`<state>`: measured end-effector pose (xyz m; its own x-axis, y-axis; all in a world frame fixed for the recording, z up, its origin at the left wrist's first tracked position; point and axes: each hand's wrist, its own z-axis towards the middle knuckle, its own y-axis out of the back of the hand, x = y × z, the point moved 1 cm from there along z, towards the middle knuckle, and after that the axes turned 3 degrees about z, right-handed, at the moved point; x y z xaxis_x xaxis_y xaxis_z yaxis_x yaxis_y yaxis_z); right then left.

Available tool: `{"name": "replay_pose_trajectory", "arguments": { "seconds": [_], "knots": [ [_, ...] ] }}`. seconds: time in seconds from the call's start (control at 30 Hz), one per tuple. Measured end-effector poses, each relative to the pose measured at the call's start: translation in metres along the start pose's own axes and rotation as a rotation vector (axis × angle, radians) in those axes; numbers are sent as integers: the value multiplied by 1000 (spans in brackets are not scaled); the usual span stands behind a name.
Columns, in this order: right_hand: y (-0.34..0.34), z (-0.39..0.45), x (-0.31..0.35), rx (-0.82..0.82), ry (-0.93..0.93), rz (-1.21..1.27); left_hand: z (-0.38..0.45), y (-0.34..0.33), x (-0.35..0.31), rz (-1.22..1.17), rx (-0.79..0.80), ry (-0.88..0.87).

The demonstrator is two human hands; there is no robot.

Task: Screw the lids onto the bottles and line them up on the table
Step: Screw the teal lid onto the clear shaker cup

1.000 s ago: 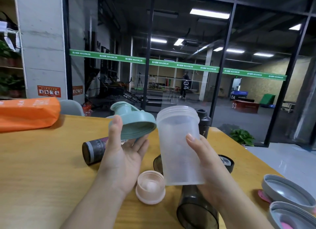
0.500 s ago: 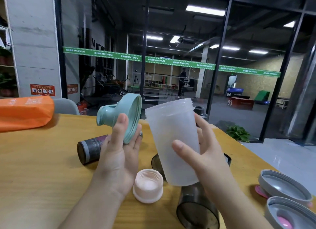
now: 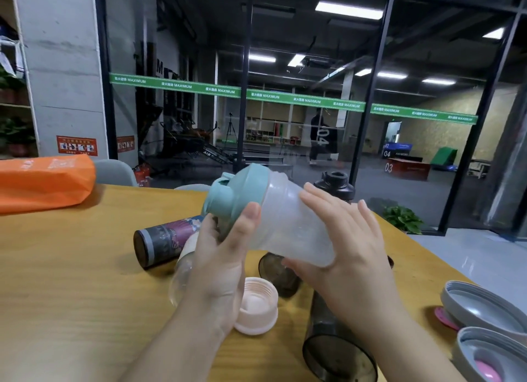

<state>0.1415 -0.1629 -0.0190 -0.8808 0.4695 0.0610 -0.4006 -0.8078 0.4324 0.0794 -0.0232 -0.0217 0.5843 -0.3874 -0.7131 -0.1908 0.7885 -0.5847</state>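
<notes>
A frosted, translucent plastic shaker bottle [image 3: 288, 225] is held tilted above the table, its mouth pointing up and to the left, and a smooth teal lid [image 3: 233, 195] with a domed top and a flip spout is seated over that mouth. The lid's rim is gripped by the left hand [image 3: 219, 265], thumb on the near side and fingers curled behind, while the bottle's lower body and base are cupped by the right hand [image 3: 348, 256], fingers wrapped over the far wall. Below the hands, a pale pink ribbed cap [image 3: 258, 307] lies open side up on the wooden table [image 3: 71, 282], whose surface is a warm, lightly grained yellow-brown. A dark cylindrical bottle with a floral print [image 3: 165, 239] lies on its side to the left, and smoky translucent tumblers [image 3: 336, 350] lie on their sides nearer the camera, partly hidden by the forearms. Two grey round lids with pink inserts [image 3: 484, 324] are seen at the right edge of the table, and a black bottle with a narrow neck [image 3: 335, 186] stands upright behind the right hand. An orange bag [image 3: 42, 182] rests at the far left. Beyond the table, black-framed glass walls crossed by a green strip [image 3: 256, 95] give onto a dim gym hall lit by ceiling strip lights, and a potted green plant [image 3: 403, 219] sits on the floor by the glass.
</notes>
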Motion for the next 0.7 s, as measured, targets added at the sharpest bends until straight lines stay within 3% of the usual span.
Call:
{"name": "replay_pose_trajectory", "arguments": {
  "seconds": [0.43,0.7],
  "knots": [
    [-5,-3,-1,112,14,-114,-2,4,17,176,-140,93],
    [-3,-2,-2,112,51,-139,-6,-2,9,57,-116,178]
  ]
}}
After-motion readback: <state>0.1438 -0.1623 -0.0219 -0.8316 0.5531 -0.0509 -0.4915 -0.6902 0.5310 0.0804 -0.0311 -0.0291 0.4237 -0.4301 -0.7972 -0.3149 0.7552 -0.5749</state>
